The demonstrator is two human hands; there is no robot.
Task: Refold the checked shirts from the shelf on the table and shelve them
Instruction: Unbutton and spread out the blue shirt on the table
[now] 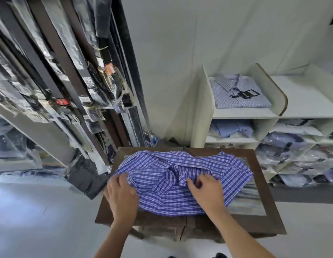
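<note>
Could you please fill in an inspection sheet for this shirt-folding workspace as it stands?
Surface: wooden-framed table with a shiny top, largely covered by the shirt.
Job's things: blue checked shirt lies crumpled and unfolded on the table; folded pale checked shirt with a black tag sits on the top shelf.
Clutter: dark plastic-wrapped item left of the table.
Hands: left hand rests on the shirt's left edge, grip unclear; right hand pinches fabric near its middle.
Cables: nothing seen.
Surroundings: bagged shirts stacked under that shelf; belts in plastic sleeves hang on the left.
</note>
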